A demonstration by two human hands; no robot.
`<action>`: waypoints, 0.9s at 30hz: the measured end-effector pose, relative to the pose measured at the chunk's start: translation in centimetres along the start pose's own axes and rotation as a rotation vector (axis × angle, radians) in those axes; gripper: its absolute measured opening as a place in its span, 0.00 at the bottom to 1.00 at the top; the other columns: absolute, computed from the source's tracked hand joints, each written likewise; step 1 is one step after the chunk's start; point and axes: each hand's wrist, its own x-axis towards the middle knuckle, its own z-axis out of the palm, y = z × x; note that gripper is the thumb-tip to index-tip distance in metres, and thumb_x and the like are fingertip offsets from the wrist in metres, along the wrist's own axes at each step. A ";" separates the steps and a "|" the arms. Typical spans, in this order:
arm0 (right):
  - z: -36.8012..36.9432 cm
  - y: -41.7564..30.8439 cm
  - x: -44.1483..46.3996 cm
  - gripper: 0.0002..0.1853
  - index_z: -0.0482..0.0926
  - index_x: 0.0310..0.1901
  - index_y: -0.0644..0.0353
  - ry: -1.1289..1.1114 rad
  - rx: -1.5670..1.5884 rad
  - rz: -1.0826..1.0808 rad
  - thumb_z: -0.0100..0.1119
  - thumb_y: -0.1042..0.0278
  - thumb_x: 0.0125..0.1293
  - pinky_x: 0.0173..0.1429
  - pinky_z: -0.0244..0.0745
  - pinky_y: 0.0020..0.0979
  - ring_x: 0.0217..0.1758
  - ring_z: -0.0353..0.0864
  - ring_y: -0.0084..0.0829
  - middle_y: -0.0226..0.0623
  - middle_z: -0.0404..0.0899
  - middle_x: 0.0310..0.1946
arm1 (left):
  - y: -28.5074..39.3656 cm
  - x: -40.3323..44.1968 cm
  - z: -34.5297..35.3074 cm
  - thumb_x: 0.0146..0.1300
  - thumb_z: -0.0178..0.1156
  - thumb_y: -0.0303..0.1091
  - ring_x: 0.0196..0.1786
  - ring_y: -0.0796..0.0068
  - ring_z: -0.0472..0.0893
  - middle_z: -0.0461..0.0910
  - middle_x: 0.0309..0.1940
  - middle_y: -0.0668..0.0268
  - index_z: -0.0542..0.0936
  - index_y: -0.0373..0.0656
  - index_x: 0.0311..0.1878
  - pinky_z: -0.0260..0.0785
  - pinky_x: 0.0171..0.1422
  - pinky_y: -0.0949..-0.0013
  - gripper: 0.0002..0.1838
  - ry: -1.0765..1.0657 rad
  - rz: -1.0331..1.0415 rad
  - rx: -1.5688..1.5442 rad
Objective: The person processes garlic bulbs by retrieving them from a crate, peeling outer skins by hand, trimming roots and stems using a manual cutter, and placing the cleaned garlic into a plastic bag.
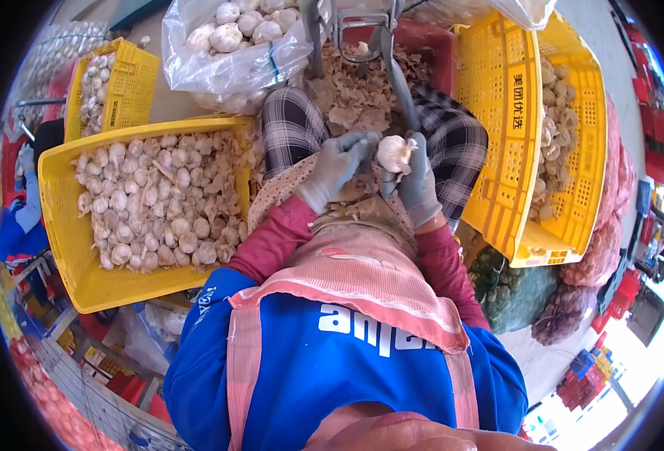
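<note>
A white garlic bulb (395, 154) is held by the fingers of my right hand (420, 184), which wears a grey glove. Just left of the bulb is my left hand (336, 169), also gloved, with its fingers curled together; what they pinch, if anything, is too small to name. Both hands are above my apron-covered lap. Beyond them, loose garlic skins (358, 101) lie in a red container (441, 56) beneath a grey metal frame (362, 19).
At left, a yellow crate (84, 289) holds many garlic bulbs, with a smaller yellow crate (133, 86) behind. A clear bag (185, 68) of bulbs stands at upper left. Yellow crates (497, 150) and net sacks (523, 293) are at right. Another person's sleeve (28, 214) shows far left.
</note>
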 end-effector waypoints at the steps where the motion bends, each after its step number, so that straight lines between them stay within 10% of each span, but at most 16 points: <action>1: 0.2 -0.2 -0.1 0.33 0.80 0.37 0.62 0.097 -0.172 -0.028 0.41 0.35 0.75 0.19 0.64 0.23 0.14 0.71 0.24 0.31 0.74 0.16 | 0.2 -0.2 0.2 0.72 0.61 0.36 0.39 0.85 0.81 0.84 0.44 0.68 0.80 0.37 0.59 0.74 0.43 0.81 0.18 0.051 0.138 0.045; 5: -0.7 2.7 0.9 0.18 0.83 0.38 0.62 0.125 -0.044 -0.028 0.54 0.55 0.76 0.28 0.72 0.23 0.25 0.76 0.17 0.25 0.80 0.26 | 0.8 -1.4 0.0 0.73 0.59 0.42 0.51 0.81 0.79 0.81 0.52 0.67 0.74 0.39 0.66 0.75 0.55 0.74 0.23 -0.229 0.182 0.009; 12: -1.4 2.1 1.5 0.14 0.82 0.48 0.69 0.227 -0.510 -0.340 0.58 0.65 0.72 0.37 0.72 0.23 0.33 0.77 0.17 0.25 0.81 0.32 | 0.1 -1.1 -0.1 0.71 0.60 0.42 0.42 0.69 0.85 0.82 0.48 0.61 0.76 0.41 0.56 0.83 0.47 0.64 0.17 0.034 0.085 -0.546; 15: -0.7 0.3 0.4 0.27 0.70 0.64 0.69 -0.164 -0.160 -0.117 0.63 0.69 0.66 0.51 0.75 0.23 0.46 0.78 0.18 0.32 0.80 0.46 | -1.2 -0.6 -0.9 0.69 0.64 0.36 0.43 0.73 0.85 0.83 0.44 0.64 0.80 0.43 0.47 0.84 0.49 0.64 0.09 -0.003 0.097 -0.466; 19: 0.9 0.9 0.4 0.28 0.72 0.60 0.69 -0.031 -0.181 -0.215 0.70 0.70 0.59 0.57 0.74 0.26 0.51 0.77 0.21 0.34 0.79 0.50 | -1.3 -0.2 0.2 0.68 0.64 0.31 0.35 0.83 0.80 0.83 0.36 0.71 0.83 0.43 0.41 0.77 0.41 0.77 0.03 0.147 0.121 -0.214; 27: 0.3 0.9 0.1 0.32 0.72 0.62 0.67 -0.061 -0.511 -0.434 0.69 0.75 0.54 0.53 0.78 0.27 0.48 0.83 0.27 0.36 0.83 0.47 | 0.1 0.8 -0.4 0.67 0.65 0.33 0.41 0.82 0.81 0.83 0.44 0.68 0.81 0.37 0.56 0.76 0.44 0.78 0.16 0.045 0.293 0.038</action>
